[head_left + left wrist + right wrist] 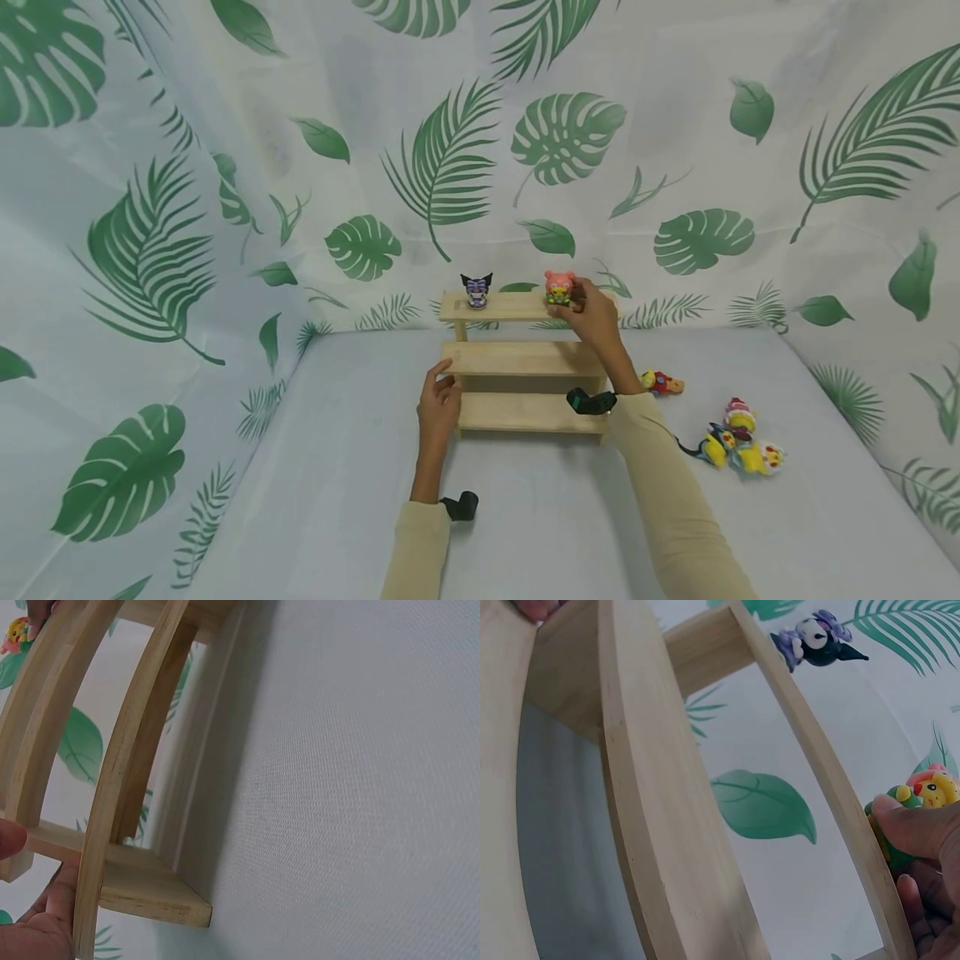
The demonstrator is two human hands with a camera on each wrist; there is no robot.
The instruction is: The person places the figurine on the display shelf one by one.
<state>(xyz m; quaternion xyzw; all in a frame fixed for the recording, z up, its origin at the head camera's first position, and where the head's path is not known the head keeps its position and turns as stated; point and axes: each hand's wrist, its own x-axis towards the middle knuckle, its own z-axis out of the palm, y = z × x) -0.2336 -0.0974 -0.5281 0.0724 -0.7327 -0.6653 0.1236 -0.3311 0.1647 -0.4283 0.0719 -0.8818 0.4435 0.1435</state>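
My right hand (596,318) pinches a small toy figurine (559,287) with a pink hood, yellow face and green lower part. The figurine is at the top board, right of centre; whether its base touches the wood cannot be told. In the right wrist view, the thumb (919,827) presses against its green part. My left hand (438,402) grips the left side of a three-tier wooden shelf (525,360), with thumb and fingers about the side frame in the left wrist view. A black and purple figurine (477,291) stands upright at the top board's left.
Right of the shelf, a red and yellow figurine (662,383) lies on the pale cloth-covered table (337,500). Nearer the front is a cluster of several figurines (752,457), one with a pink and white hat (738,407). Leaf-printed cloth (645,150) hangs behind and at both sides.
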